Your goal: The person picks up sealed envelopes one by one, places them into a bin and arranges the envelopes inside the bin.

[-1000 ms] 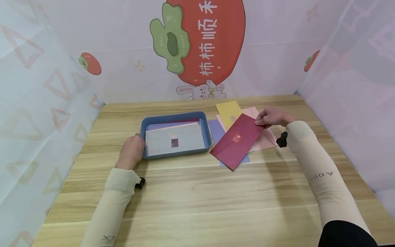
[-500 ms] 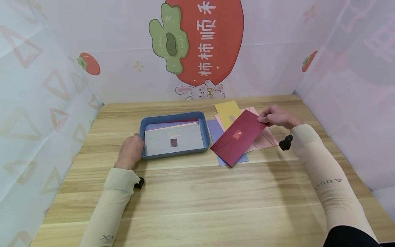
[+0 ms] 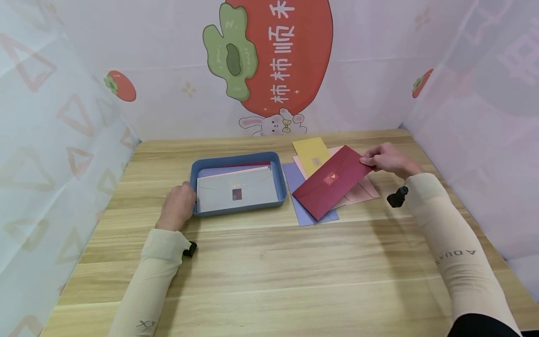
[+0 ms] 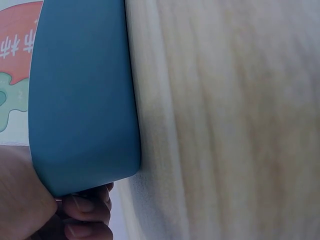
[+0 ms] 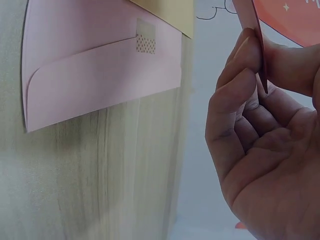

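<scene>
My right hand (image 3: 389, 159) pinches a dark red envelope (image 3: 320, 192) by its upper right corner, thumb on one face and fingers on the other in the right wrist view. The envelope has a heart sticker and slants over a pile: a yellow envelope (image 3: 310, 150), a pink envelope (image 5: 100, 95) with a dotted sticker, and a purple envelope (image 3: 294, 180). My left hand (image 3: 177, 206) grips the left end of a blue tray (image 3: 238, 209); its curled fingers (image 4: 87, 207) show at the tray's end in the left wrist view. Inside the tray lies a white envelope (image 3: 219, 192).
Behind the white envelope, purple (image 3: 206, 173) and dark red edges show inside the tray. The wooden table (image 3: 261, 281) runs back to a printed cloth backdrop (image 3: 168, 107), with cloth walls on both sides. Dark cameras sit on both wrists.
My right hand has moved to the right, drawing the dark red envelope up and rightward, so more of the purple envelope beneath shows. The left hand and tray stay nearly still.
</scene>
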`<action>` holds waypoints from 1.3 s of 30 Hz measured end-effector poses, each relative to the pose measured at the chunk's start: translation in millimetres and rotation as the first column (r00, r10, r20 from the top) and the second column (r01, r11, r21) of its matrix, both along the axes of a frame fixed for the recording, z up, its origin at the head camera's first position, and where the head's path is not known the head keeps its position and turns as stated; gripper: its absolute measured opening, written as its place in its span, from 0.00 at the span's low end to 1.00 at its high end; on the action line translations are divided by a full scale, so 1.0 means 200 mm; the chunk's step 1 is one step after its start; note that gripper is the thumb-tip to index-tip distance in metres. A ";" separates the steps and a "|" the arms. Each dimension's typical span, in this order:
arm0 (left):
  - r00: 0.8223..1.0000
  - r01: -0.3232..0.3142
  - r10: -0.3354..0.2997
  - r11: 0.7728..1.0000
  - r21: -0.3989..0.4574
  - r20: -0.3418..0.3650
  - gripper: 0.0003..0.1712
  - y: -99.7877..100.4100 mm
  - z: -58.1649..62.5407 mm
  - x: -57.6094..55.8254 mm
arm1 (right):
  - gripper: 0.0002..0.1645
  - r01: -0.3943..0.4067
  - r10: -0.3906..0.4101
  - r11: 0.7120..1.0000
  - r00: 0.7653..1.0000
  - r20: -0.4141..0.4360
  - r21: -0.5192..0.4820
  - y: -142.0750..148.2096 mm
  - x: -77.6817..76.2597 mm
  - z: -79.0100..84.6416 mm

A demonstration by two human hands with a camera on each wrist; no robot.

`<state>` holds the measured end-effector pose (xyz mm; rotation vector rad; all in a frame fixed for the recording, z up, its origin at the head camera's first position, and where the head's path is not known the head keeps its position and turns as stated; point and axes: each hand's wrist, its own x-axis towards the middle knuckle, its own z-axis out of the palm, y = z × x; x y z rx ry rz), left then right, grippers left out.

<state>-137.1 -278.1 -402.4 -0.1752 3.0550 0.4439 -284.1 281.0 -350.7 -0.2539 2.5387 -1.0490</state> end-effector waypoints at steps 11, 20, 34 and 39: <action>1.000 -0.004 0.004 1.000 -0.001 0.010 0.15 -0.01 0.01 0.00 | 0.16 0.068 -0.069 0.995 0.998 -0.010 -0.077 0.02 0.01 0.01; 1.000 -0.002 0.002 1.000 -0.001 0.012 0.15 0.00 0.01 0.00 | 0.20 0.198 -0.201 0.971 0.980 -0.008 -0.137 -0.02 0.05 0.03; 1.000 -0.005 0.005 1.000 -0.001 0.023 0.16 0.00 0.00 0.00 | 0.27 0.321 -0.327 0.904 0.945 0.026 -0.282 -0.15 0.13 0.01; 1.000 -0.013 0.013 1.000 0.005 0.023 0.15 0.00 0.01 0.00 | 0.28 0.310 -0.309 0.898 0.949 0.055 -0.311 -0.20 0.14 0.01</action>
